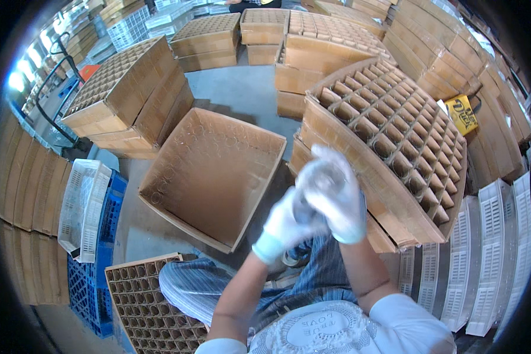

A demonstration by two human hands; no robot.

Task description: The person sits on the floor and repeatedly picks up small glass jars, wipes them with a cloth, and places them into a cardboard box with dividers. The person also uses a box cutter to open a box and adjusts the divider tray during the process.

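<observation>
Both hands wear white gloves with pale green cuffs and meet above my lap. My left hand [285, 223] grips the lower part of a clear, round, glass-like vessel [325, 177]. My right hand [343, 201] is wrapped around its upper end; motion blur hides the exact shape. Left of the hands stands an open cardboard box [221, 199], with clear round rims grouped along its far and left sides and bare cardboard in its near part. Close by on the right, a carton with cardboard dividers [385, 119] rests on another carton, clear rims showing in some cells.
More divided cartons [119, 84] stand in stacks around the floor. A divided cardboard tray [155, 301] lies by my left knee. White plastic crates [460, 265] line the right; a clear crate [84, 208] sits on blue crates [90, 287] at left. A yellow bag [462, 115] hangs near stacked cartons.
</observation>
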